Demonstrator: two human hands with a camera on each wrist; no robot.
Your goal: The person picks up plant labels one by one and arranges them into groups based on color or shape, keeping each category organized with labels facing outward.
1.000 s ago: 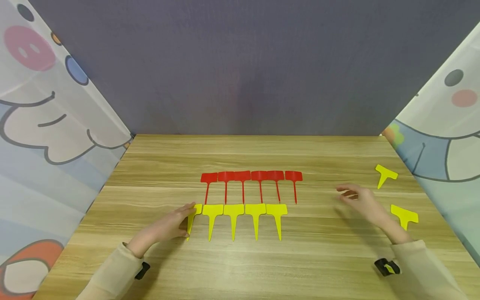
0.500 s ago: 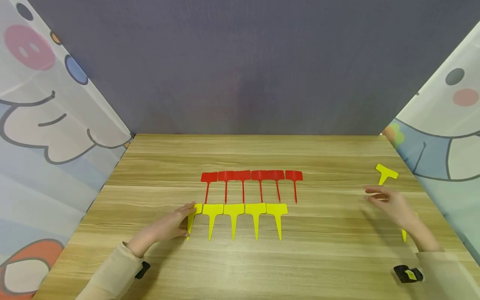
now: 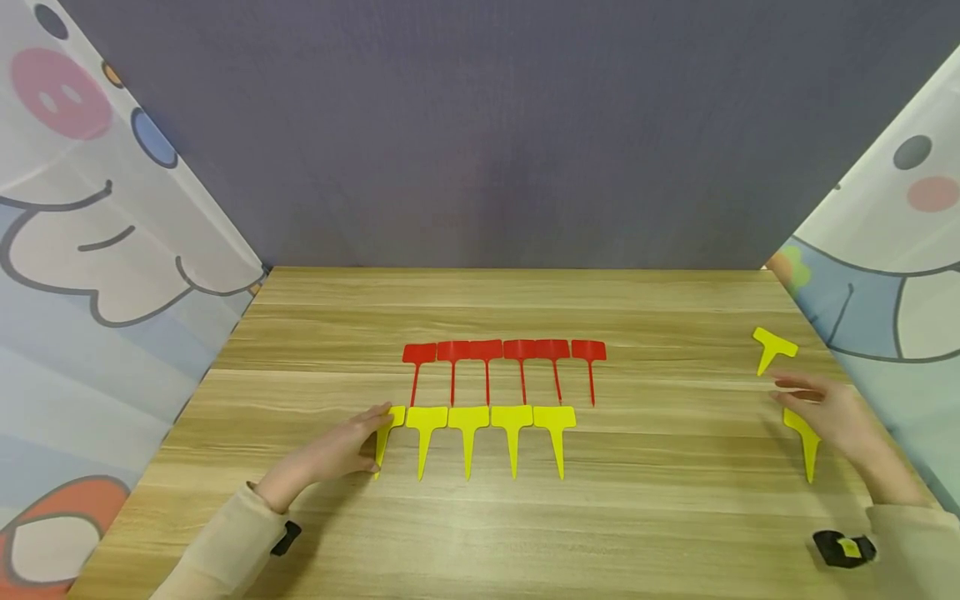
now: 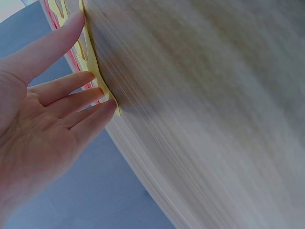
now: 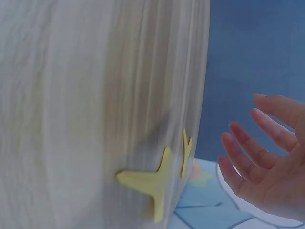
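My left hand (image 3: 330, 454) rests its fingertips on the leftmost yellow T-shaped plant label (image 3: 383, 440). Its fingers touch the label's head and the thumb is down by the pointed end; in the left wrist view the fingers (image 4: 71, 107) are nearly straight. Several more yellow labels (image 3: 468, 421) continue that row to the right. Over at the right, my right hand (image 3: 843, 417) hovers with loosely bent fingers and holds nothing. It partly covers one loose yellow label (image 3: 808, 450) in the head view. Just beyond the fingertips lies another yellow label (image 3: 775, 346), tilted.
Behind the yellow row, several red T-shaped plant labels (image 3: 487, 350) lie side by side, stems towards me. All lie on a wooden table (image 3: 600, 533). A grey panel (image 3: 517, 150) stands along the back edge, with cartoon-printed cloth (image 3: 900, 250) at both sides.
My right hand has moved to the right, from beside the rows to over the loose yellow labels. The left hand has stayed on the leftmost yellow label.
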